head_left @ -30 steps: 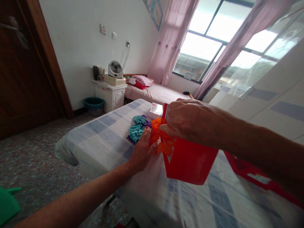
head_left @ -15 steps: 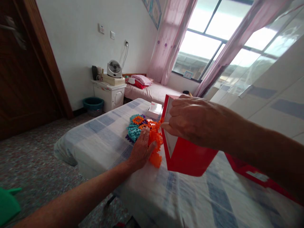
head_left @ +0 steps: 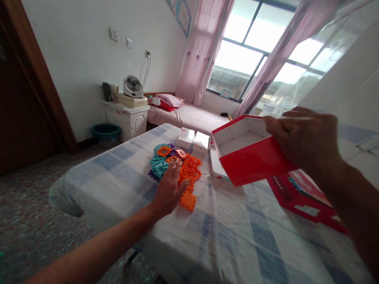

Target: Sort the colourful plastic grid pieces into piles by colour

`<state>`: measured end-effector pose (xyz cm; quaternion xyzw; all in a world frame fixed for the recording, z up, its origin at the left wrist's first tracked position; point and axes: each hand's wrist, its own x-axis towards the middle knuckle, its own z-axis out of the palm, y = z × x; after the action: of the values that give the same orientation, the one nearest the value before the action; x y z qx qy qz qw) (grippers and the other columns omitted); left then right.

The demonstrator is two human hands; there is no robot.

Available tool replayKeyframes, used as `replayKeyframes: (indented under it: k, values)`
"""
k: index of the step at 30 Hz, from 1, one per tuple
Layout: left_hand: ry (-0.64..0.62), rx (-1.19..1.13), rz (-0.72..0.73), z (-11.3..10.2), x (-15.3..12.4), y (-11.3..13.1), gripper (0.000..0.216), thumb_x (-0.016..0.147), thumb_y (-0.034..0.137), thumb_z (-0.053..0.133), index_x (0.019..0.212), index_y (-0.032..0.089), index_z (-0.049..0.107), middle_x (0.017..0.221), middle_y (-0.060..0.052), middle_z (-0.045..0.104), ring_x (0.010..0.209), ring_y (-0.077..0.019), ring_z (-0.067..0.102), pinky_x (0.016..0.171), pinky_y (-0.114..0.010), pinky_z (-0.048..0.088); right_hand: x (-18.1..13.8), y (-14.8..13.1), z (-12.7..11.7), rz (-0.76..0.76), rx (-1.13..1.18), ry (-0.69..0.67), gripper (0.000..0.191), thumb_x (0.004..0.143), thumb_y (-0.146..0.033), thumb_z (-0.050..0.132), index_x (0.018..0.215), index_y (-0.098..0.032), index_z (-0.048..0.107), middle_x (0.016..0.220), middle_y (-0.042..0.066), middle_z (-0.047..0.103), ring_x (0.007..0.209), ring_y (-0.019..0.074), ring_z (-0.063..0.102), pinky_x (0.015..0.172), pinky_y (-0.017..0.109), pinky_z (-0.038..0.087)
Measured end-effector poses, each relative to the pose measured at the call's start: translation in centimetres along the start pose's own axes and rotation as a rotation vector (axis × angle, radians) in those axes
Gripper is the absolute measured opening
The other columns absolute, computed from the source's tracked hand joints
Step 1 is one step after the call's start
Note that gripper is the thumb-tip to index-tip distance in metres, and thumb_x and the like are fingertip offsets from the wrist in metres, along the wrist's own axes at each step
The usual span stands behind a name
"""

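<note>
My right hand (head_left: 304, 138) grips a red box (head_left: 251, 167) by its rim and holds it tilted above the table. The white inside of the box shows, with nothing in it. Fingers stretched out, my left hand (head_left: 170, 187) rests against a heap of plastic interlocking pieces. Orange pieces (head_left: 191, 169) lie on the right of the heap, one square orange piece (head_left: 188, 201) at its near end. Teal pieces (head_left: 160, 167) and a few purple ones (head_left: 153, 175) are on the left, partly behind my fingers.
Behind the heap sit small white boxes (head_left: 201, 141), and a flat white lid-like thing (head_left: 217, 167) lies under the raised box. A larger red box (head_left: 304, 197) stands at the right on the checked tablecloth (head_left: 118, 159). Beyond are a bed (head_left: 195, 116) and a fan (head_left: 133, 86).
The red box has moved right, away from the heap, and turned so its inside faces me. More orange pieces and the white boxes now show. My left hand stays by the pieces.
</note>
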<state>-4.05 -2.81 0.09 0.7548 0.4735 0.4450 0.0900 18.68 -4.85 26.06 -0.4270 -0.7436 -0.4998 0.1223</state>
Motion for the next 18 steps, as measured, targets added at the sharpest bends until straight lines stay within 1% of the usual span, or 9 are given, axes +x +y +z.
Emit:
replayKeyframes:
  k: [2,3,5,6,7,9,12,15,18]
  values:
    - [0.004,0.012,0.011,0.1,0.0,-0.1,0.06,0.094,0.043,0.029,0.141,0.007,0.027,0.148,-0.021,0.031,0.141,-0.0277,0.017,0.113,-0.05,0.021,-2.0,2.2,2.7,0.201,-0.063,0.057,0.057,0.096,-0.037,0.029,0.05,-0.014,0.052,0.05,0.002,0.048,0.057,0.0094,0.043,0.055,0.026,0.027]
    - [0.006,0.016,0.018,0.1,-0.1,-0.1,0.059,0.094,0.042,0.03,0.142,0.008,0.027,0.148,-0.02,0.032,0.141,-0.0274,0.017,0.113,-0.05,0.021,-3.1,3.1,4.4,0.275,-0.073,0.079,0.055,0.095,-0.037,0.032,0.051,-0.014,0.055,0.05,0.003,0.051,0.056,0.0099,0.043,0.055,0.026,0.027]
    - [0.016,0.025,0.03,0.2,-0.1,-0.2,0.057,0.093,0.041,0.032,0.142,0.011,0.028,0.147,-0.018,0.033,0.14,-0.0268,0.019,0.112,-0.05,0.023,-5.3,4.0,7.8,0.441,-0.08,0.14,0.052,0.092,-0.038,0.038,0.049,-0.015,0.056,0.05,0.005,0.054,0.052,0.0111,0.04,0.053,0.028,0.026]
    - [0.019,0.029,0.034,0.2,-0.2,-0.2,0.056,0.093,0.04,0.033,0.142,0.012,0.029,0.147,-0.017,0.034,0.14,-0.0267,0.019,0.112,-0.049,0.024,-6.4,4.1,9.5,0.493,-0.054,0.143,0.051,0.09,-0.041,0.042,0.048,-0.016,0.056,0.05,0.006,0.055,0.051,0.0116,0.039,0.053,0.029,0.026]
    - [0.023,0.034,0.036,0.3,-0.2,-0.3,0.055,0.093,0.039,0.034,0.142,0.013,0.029,0.147,-0.016,0.035,0.14,-0.0266,0.02,0.112,-0.049,0.024,-7.5,3.9,11.1,0.551,-0.03,0.142,0.05,0.089,-0.042,0.043,0.048,-0.017,0.055,0.051,0.006,0.056,0.051,0.0121,0.039,0.054,0.029,0.026]
    - [0.023,0.044,0.035,0.3,-0.3,-0.4,0.055,0.093,0.037,0.035,0.142,0.014,0.029,0.147,-0.015,0.036,0.14,-0.0262,0.019,0.112,-0.049,0.025,-9.2,2.8,13.7,0.704,-0.019,0.14,0.047,0.09,-0.036,0.04,0.048,-0.018,0.052,0.056,0.007,0.058,0.054,0.0133,0.041,0.058,0.03,0.028]
    - [0.007,0.059,0.03,0.4,-0.4,-0.6,0.055,0.093,0.037,0.035,0.142,0.014,0.029,0.147,-0.015,0.035,0.141,-0.0256,0.018,0.112,-0.05,0.024,-10.9,0.6,16.5,0.853,0.076,0.088,0.045,0.091,-0.032,0.036,0.049,-0.019,0.047,0.06,0.008,0.058,0.059,0.0152,0.045,0.063,0.031,0.029]
    - [-0.001,0.063,0.024,0.6,-0.4,-0.9,0.055,0.093,0.037,0.036,0.142,0.014,0.028,0.148,-0.015,0.034,0.141,-0.0261,0.019,0.112,-0.052,0.024,-11.7,-1.4,18.5,0.93,0.199,0.066,0.044,0.092,-0.035,0.034,0.051,-0.021,0.041,0.059,0.007,0.055,0.061,0.0166,0.046,0.066,0.033,0.031]
    - [-0.003,0.057,0.009,0.8,-0.5,-1.1,0.055,0.092,0.036,0.037,0.143,0.017,0.027,0.148,-0.014,0.034,0.14,-0.0264,0.021,0.112,-0.052,0.025,-12.2,-2.7,20.3,0.904,0.298,0.094,0.044,0.094,-0.035,0.03,0.052,-0.023,0.037,0.057,0.006,0.053,0.063,0.0179,0.047,0.069,0.033,0.033]
